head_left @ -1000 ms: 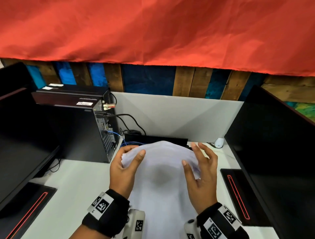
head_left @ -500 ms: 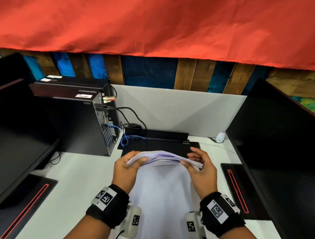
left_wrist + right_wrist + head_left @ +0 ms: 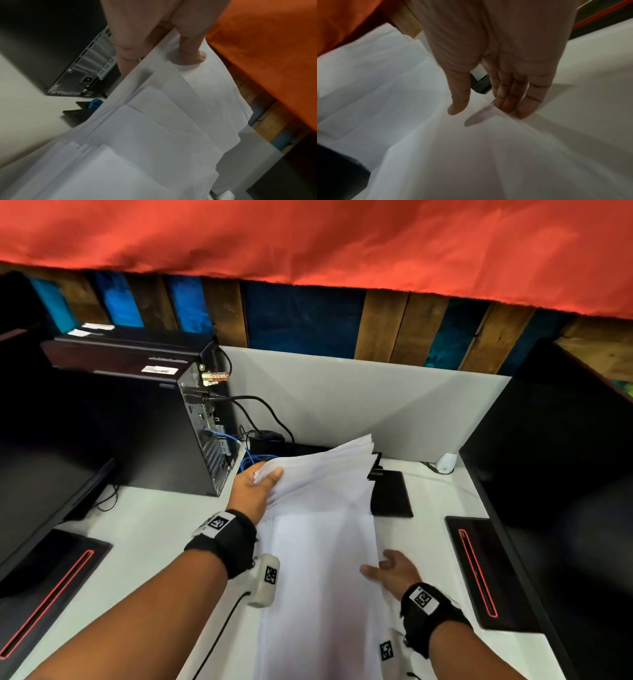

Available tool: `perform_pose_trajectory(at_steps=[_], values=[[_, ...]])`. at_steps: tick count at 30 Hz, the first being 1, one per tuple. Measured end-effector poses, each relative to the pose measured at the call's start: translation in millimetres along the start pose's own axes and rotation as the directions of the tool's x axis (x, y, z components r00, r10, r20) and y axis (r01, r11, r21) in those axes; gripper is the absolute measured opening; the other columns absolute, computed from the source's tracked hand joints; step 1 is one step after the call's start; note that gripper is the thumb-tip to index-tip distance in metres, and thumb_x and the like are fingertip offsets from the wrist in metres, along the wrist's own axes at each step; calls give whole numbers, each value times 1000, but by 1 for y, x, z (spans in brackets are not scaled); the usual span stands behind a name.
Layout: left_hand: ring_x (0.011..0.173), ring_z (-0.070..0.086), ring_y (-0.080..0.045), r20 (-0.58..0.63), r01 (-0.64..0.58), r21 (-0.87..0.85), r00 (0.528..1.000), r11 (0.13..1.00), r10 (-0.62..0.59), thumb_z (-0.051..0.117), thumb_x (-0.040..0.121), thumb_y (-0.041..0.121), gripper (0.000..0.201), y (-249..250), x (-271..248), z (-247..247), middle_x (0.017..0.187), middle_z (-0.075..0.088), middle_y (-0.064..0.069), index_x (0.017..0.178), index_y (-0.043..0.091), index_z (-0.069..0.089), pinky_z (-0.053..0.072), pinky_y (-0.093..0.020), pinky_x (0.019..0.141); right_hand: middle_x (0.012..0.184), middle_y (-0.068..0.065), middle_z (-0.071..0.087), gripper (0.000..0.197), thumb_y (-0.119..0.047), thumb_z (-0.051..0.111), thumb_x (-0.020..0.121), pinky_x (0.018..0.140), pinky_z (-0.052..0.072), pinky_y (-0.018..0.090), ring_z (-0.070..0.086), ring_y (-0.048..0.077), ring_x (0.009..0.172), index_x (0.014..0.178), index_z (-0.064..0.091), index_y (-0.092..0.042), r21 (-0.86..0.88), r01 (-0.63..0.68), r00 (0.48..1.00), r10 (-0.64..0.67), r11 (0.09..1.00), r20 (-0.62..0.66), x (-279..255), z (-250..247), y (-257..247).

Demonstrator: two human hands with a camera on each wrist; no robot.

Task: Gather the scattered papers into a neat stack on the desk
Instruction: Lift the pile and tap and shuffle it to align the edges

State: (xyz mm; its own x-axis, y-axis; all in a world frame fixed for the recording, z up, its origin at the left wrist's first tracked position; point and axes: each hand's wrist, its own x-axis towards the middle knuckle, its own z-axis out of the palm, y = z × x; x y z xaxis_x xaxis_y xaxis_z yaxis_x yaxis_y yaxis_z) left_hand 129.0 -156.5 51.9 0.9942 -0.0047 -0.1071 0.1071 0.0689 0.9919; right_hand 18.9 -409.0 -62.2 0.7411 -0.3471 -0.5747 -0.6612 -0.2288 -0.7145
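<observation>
At centre frame in the head view, a person's left hand (image 3: 251, 491) is pinching a fanned bundle of papers (image 3: 322, 470) at its upper-left corner, thumb on top and fingers beneath, and holding that end clear of the white desk (image 3: 144, 529); the near end is trailing toward the bottom of the frame, whether it is touching the desk cannot be told; the right hand (image 3: 390, 571), at lower right, is hanging spread beside the sheets' right edge, gripping nothing; the gathering is looking largely finished, no loose sheets are showing elsewhere; the stepped, uneven edges are suggesting that squaring and laying flat are remaining.
</observation>
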Motion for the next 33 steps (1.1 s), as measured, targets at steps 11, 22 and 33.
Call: perform_pose_trajectory(at_steps=[11,22,33], values=[[104,63,-30,48,235,244,966,941,-253,86,56,30,74,-54,56,-14,112,65,-13,119,10,52,52,-38,89,92,6,67,14,-11,70,79,76,41,19,60,17,88,89,63,-18,-173,43,998,-35,984,54,12,10,13],[127,48,-35,-73,364,547,918,754,-390,43,98,20,43,-107,40,-4,140,50,-20,136,1,44,37,-32,103,103,2,63,40,-8,66,82,85,41,22,59,18,99,121,61,-8,-144,115,993,-112,983,32,13,-3,24],[111,60,-33,-62,379,537,909,754,-412,48,95,11,33,-112,-9,-36,124,62,-19,126,1,56,44,-29,90,104,24,66,11,-1,63,84,89,43,34,60,36,108,95,65,-1,-30,87,959,-92,996,-267,-1,-20,41]])
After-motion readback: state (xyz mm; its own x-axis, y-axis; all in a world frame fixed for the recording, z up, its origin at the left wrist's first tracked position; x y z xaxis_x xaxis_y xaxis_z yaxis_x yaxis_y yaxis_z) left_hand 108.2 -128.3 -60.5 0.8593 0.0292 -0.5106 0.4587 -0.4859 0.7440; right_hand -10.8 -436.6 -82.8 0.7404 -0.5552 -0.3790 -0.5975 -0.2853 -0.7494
